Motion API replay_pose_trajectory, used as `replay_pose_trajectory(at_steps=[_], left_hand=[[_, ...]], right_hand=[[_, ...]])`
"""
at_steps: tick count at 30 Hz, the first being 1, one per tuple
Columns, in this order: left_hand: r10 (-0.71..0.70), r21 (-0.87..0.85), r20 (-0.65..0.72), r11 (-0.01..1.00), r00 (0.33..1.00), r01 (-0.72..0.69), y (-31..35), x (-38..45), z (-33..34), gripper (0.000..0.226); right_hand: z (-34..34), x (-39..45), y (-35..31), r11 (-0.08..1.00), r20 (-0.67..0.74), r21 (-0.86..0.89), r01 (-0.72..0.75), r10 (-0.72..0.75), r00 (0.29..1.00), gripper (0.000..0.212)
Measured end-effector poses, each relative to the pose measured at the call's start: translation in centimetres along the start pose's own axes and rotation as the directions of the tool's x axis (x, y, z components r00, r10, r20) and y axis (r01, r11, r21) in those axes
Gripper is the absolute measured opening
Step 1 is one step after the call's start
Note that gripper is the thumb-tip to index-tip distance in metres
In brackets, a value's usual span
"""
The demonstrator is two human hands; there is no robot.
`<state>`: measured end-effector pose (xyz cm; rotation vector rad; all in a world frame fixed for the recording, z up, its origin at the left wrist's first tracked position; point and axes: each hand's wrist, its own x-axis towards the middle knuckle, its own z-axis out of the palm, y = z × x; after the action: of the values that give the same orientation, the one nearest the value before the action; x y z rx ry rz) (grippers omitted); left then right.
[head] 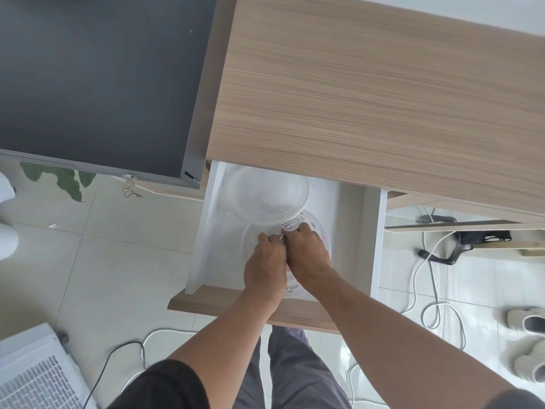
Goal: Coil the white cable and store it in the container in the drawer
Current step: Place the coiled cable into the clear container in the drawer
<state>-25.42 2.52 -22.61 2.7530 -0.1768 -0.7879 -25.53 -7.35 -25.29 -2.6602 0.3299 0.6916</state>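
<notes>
Hands meet over the open drawer (365, 231), low in its middle. The left hand (265, 270) has its fingers curled down at the near rim of a clear round container (323, 231) that sits on the drawer floor toward the front; something small and pale shows at its fingertips, too small to name. The right hand (308, 255) lies just beside it, touching it, fingers curled round the tab of a clear ribbed lid (271, 193). That lid is tilted up and leans toward the back left corner of the drawer, its near edge over the container's far rim. Whether the cable is inside the container I cannot tell; the hands and the clear plastic hide it. White cables (424, 261) trail on the tiled floor (118, 261) to the right of the drawer and below its wooden front (206, 299). A wood desktop (368, 93) overhangs the drawer's back. A dark cabinet (97, 81) with keys (129, 188) hanging from its lock stands at the left. Pale slippers (528, 320) lie at the right edge.
</notes>
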Motion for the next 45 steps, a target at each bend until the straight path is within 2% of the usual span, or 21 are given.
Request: replay_pose_trajectory(at_steps=[4, 7, 8, 10, 13, 16, 19, 22, 24, 26, 29, 31, 34, 37, 39, 43, 45], left_hand=[[0.0, -0.052, -0.021, 0.999, 1.0, -0.001, -0.1, 0.1, -0.4, 0.048], [0.025, -0.059, -0.022, 0.998, 0.999, -0.026, 0.1, 0.1, -0.5, 0.053], [0.027, -0.066, -0.019, 0.997, 0.999, -0.029, 0.1, 0.1, -0.5, 0.053], [0.022, -0.091, -0.008, 0.996, 1.0, -0.023, 0.1, 0.1, -0.5, 0.05], [-0.003, -0.169, 0.038, 0.986, 0.999, 0.009, -0.1, 0.3, -0.5, 0.042], [-0.009, -0.332, 0.138, 0.942, 0.99, 0.055, 0.1, 1.0, -0.7, 0.038], [-0.028, -0.435, 0.164, 0.895, 0.986, 0.098, 0.1, 1.6, -1.0, 0.031], [-0.064, -0.439, 0.051, 0.895, 0.997, 0.08, -0.5, 1.8, -1.0, 0.017], [-0.082, -0.444, 0.018, 0.892, 0.996, 0.081, -0.6, 1.9, -1.0, 0.02], [-0.097, -0.424, 0.046, 0.899, 0.994, 0.108, -0.5, 2.3, -1.1, 0.025], [-0.138, -0.401, 0.167, 0.895, 0.976, 0.195, -0.5, 3.2, -1.1, 0.023], [-0.173, -0.517, 0.261, 0.806, 0.95, 0.289, -0.7, 3.5, -1.0, 0.031], [-0.252, -0.67, 0.331, 0.615, 0.909, 0.414, -0.4, 3.4, -0.9, 0.04], [-0.338, -0.744, 0.376, 0.444, 0.863, 0.499, 0.1, 3.6, -0.7, 0.042], [-0.369, -0.742, 0.428, 0.377, 0.825, 0.554, 0.3, 3.7, -0.6, 0.043], [-0.375, -0.668, 0.484, 0.426, 0.791, 0.611, 0.4, 3.9, -0.5, 0.041], [-0.382, -0.6, 0.462, 0.529, 0.8, 0.6, 0.3, 4.0, -0.7, 0.039]], right_hand=[[-0.3, 0.3, 0.1, 1.0, 0.058, -0.015, 0.013, -0.012, 0.998, 0.022], [-0.8, 0.3, 0.0, 0.998, 0.094, 0.068, 0.0, -0.006, 0.996, 0.015], [-1.0, 0.4, 0.1, 0.995, 0.103, 0.097, -0.011, 0.0, 0.995, 0.022], [-1.2, 0.5, 0.2, 0.991, 0.127, 0.131, -0.027, 0.01, 0.992, 0.034], [-1.7, 0.5, 0.2, 0.992, 0.15, 0.125, -0.028, 0.009, 0.989, 0.025], [-2.2, 0.6, 0.0, 0.992, 0.149, 0.114, -0.048, 0.031, 0.988, 0.014], [-2.6, 0.5, 0.0, 0.996, 0.112, 0.075, -0.047, 0.039, 0.993, 0.021], [-2.7, 0.3, -0.1, 0.995, 0.091, 0.094, -0.041, 0.033, 0.995, 0.019], [-2.5, 0.1, -0.3, 0.997, 0.077, 0.074, -0.01, 0.004, 0.997, 0.021], [-2.3, 0.0, -0.4, 0.995, 0.058, 0.103, -0.016, 0.01, 0.998, 0.019], [-2.4, -0.1, -0.3, 0.991, 0.043, 0.131, -0.022, 0.017, 0.999, 0.02], [-2.6, -0.1, -0.1, 0.992, 0.034, 0.122, 0.025, -0.029, 0.999, 0.019], [-2.9, 0.1, 0.2, 0.983, 0.031, 0.179, 0.038, -0.044, 0.999, 0.015], [-3.1, 0.2, 0.0, 0.964, 0.038, 0.265, -0.022, 0.012, 0.999, 0.017], [-3.0, 0.2, -0.2, 0.949, 0.049, 0.309, -0.06, 0.047, 0.998, 0.019], [-2.3, 0.0, -0.5, 0.939, 0.079, 0.332, -0.084, 0.062, 0.995, 0.02], [-1.9, 0.1, -0.5, 0.945, 0.076, 0.318, -0.083, 0.062, 0.995, 0.024]])
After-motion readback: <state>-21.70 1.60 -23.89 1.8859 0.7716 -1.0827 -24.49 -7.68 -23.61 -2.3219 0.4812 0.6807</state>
